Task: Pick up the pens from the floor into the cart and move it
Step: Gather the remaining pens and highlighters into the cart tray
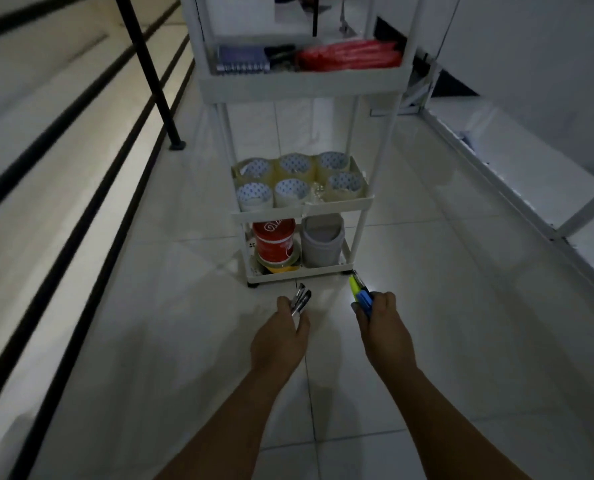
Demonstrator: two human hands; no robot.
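Both hands reach low before the white plastic tiered cart [302,206]. The left hand [283,336] curls around dark slim pens [300,299]; the right hand [383,325] grips yellow and blue markers [359,292], both bundles near the cart's bottom front edge, likely gathered for loading.

Single head-worn wide-angle view, looking forward and steeply down along both outstretched forearms to the tiled floor [171,327], with the white tiered cart [304,86] near ahead, centre frame, and no second view.
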